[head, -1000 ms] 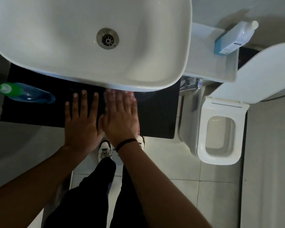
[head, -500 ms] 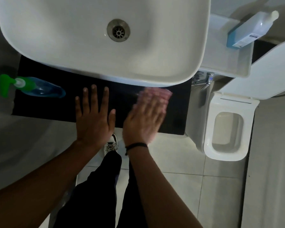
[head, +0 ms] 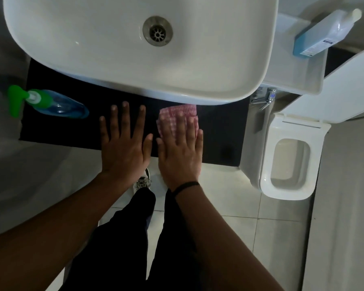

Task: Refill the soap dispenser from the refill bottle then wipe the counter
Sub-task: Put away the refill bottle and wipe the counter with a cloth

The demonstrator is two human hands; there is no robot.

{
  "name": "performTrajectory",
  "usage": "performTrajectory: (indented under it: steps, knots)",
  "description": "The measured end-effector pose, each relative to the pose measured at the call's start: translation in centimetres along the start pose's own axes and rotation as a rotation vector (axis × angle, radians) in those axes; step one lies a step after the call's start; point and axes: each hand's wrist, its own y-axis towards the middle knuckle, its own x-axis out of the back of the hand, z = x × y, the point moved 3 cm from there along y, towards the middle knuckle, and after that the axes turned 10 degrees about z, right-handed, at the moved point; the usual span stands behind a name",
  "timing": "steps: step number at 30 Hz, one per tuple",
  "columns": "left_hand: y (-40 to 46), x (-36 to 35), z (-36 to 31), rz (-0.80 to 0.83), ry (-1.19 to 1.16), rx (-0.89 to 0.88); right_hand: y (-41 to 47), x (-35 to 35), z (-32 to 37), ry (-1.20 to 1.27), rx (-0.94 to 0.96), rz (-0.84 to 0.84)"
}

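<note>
A black counter (head: 219, 133) runs under the front of a white basin (head: 82, 43). My left hand (head: 124, 148) lies flat on the counter with fingers spread and nothing in it. Just to its right, my right hand (head: 180, 152) presses flat on a pink checked cloth (head: 177, 113), which sticks out past the fingertips towards the basin. The soap dispenser (head: 57, 103), clear blue with a green pump, stands at the counter's left end. The refill bottle (head: 322, 32), white with a blue label, lies on the toilet cistern at the upper right.
An open white toilet (head: 290, 160) stands right of the counter, its cistern top (head: 298, 72) behind it. A chrome valve (head: 267, 97) sits between counter and toilet. Pale floor tiles (head: 240, 227) and my dark trousers and a shoe are below.
My right hand swept the cloth to the right along the counter, then came back left beside my left hand. My left hand stayed flat in place.
</note>
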Motion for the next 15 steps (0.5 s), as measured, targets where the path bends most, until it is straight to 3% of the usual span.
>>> performTrajectory:
  steps: [2, 5, 9, 13, 15]
  knots:
    - [-0.1, 0.1, 0.2, 0.002, -0.008, -0.006, -1.2, 0.4, -3.4, -0.03, -0.022, 0.036]
    - [-0.1, 0.0, -0.4, 0.016, 0.004, -0.025, -1.1, 2.4, -9.7, 0.041, -0.32, -0.022]
    - [0.0, -0.3, -3.5, 0.068, 0.046, -0.144, 2.2, 4.0, -11.6, 0.147, -0.486, -0.097]
    - [1.0, -0.9, -8.9, 0.097, 0.075, -0.293, 1.2, 4.6, -12.8, 0.282, -0.293, -0.143]
    - [1.9, -1.3, -11.8, 0.108, 0.1, -0.367, 0.9, 5.1, -14.6, 0.427, -0.3, -0.219]
